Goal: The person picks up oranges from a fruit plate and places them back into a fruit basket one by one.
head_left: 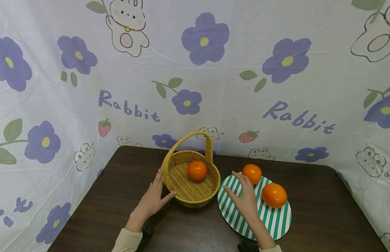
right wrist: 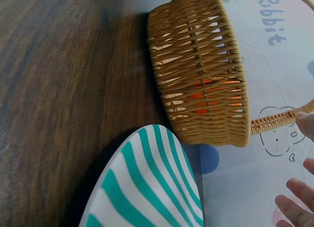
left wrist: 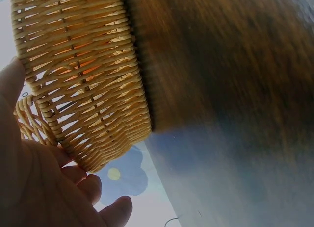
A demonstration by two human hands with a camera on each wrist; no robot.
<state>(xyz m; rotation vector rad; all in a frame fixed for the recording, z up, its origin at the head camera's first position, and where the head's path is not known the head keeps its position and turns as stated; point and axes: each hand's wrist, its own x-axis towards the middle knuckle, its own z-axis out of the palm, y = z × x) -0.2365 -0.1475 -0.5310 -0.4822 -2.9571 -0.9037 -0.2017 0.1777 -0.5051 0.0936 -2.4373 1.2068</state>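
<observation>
Your left hand (head_left: 150,198), fingers straight, touches the basket (head_left: 194,202) at left; your right hand (head_left: 246,200), released, is left of two oranges (head_left: 274,195).

So the dark wood-grain table (head_left: 327,213) has rounded back corners, and there's this pale cloth (head_left: 232,101) hanging behind it and down both sides. Pretty busy print tbh: big purple flowers (head_left: 195,38) with yellow centres, cartoon rabbits (head_left: 127,42), little strawberries (head_left: 104,128), plus "Rabbit" lettering (head_left: 127,108) twice in purple.
</observation>
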